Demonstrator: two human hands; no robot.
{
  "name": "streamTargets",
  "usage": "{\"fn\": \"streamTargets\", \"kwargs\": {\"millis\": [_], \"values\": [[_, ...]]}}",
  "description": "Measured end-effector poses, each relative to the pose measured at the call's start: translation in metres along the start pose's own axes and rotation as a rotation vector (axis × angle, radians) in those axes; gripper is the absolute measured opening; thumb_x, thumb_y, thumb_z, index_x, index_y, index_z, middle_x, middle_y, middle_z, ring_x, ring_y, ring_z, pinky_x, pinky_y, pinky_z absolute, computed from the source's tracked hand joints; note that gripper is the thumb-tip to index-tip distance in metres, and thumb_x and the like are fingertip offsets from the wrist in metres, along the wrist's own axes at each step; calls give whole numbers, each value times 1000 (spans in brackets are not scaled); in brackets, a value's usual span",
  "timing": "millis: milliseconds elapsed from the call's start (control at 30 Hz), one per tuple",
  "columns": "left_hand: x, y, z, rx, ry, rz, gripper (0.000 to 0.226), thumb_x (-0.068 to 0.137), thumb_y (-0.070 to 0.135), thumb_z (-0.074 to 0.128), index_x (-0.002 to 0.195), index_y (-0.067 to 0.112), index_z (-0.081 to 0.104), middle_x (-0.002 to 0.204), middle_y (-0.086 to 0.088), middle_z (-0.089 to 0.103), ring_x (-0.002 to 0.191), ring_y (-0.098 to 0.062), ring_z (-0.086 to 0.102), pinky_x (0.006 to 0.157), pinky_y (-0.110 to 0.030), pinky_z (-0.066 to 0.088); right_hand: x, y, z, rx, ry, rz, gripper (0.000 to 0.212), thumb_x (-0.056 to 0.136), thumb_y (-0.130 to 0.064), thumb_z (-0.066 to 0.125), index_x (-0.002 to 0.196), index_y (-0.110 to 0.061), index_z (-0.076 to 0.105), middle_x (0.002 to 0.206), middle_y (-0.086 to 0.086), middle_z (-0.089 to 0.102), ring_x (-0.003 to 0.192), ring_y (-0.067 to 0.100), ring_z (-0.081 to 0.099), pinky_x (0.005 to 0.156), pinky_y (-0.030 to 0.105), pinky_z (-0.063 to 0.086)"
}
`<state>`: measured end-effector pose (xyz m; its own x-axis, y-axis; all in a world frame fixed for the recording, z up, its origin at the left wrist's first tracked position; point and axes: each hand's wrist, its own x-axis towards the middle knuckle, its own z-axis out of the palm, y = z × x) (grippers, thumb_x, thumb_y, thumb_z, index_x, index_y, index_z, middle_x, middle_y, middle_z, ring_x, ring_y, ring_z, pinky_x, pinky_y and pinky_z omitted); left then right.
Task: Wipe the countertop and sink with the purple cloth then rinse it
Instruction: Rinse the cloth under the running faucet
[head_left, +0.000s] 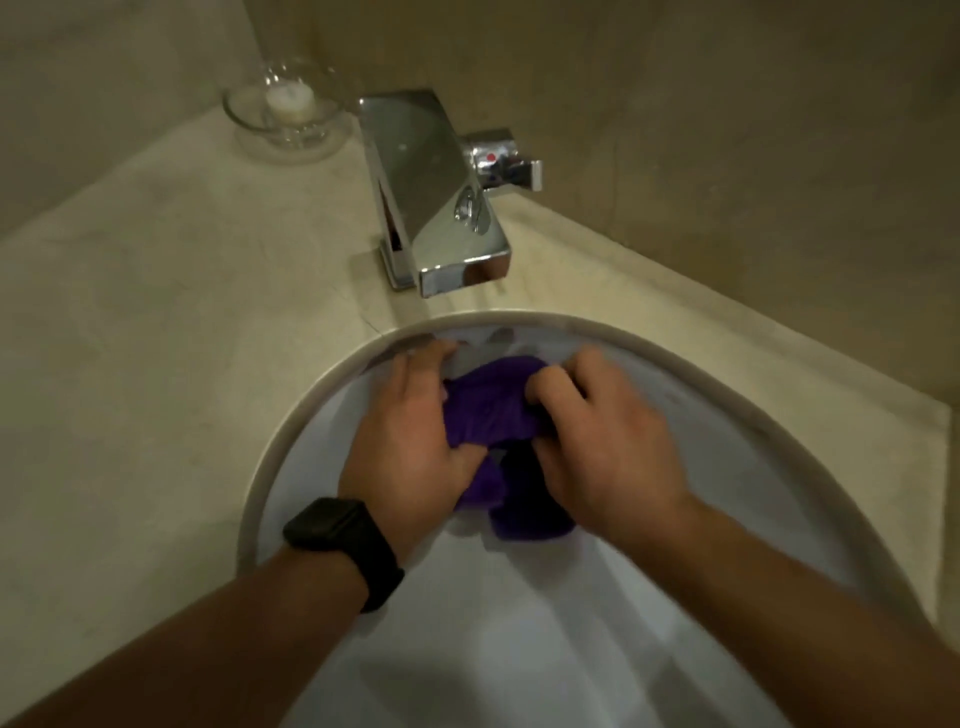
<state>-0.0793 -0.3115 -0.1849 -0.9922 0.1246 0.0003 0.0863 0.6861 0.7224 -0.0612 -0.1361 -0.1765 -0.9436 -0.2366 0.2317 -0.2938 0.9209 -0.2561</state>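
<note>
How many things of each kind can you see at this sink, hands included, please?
Hands: 2 (left hand, right hand)
Cloth: 1
Faucet: 1
Glass bowl: 1
Candle: 1
Watch: 1
Sink: 1
Total: 8

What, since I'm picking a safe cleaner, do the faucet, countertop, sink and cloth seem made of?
Faucet: polished chrome-look metal with mirror-like reflections.
Countertop: beige stone, perhaps marble or a look-alike; dull sheen, faint mottling.
Sink: smooth white, likely glazed ceramic.
Purple cloth: soft fabric, possibly microfiber; it bunches and folds.
</note>
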Motion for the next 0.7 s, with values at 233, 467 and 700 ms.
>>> {"fn": "streamTargets", "kwargs": {"millis": [233,467,700], "values": [[-22,9,8,-776,-119,-311,51,75,62,71,116,33,64,110,0,72,101,-19,69,85,-40,58,-16,-34,8,881,245,634,22,88,-4,63,91,-23,53,95,0,58,83,9,58,70,27,51],[-21,12,-15,-1670,-422,-662,82,84,77,40,133,15,61,133,-17,61,121,-33,60,102,-47,47,-8,-47,-11,1719,150,828,28,85,17,49,87,-10,56,85,11,62,79,25,60,72,38,49],[-35,15,-20,-1850,-458,-597,53,94,49,50,130,12,61,124,-14,64,108,-30,63,96,-42,49,16,-29,-51,1342,-94,597,18,65,-18,55,70,-23,71,83,1,69,80,14,62,72,28,46]]}}
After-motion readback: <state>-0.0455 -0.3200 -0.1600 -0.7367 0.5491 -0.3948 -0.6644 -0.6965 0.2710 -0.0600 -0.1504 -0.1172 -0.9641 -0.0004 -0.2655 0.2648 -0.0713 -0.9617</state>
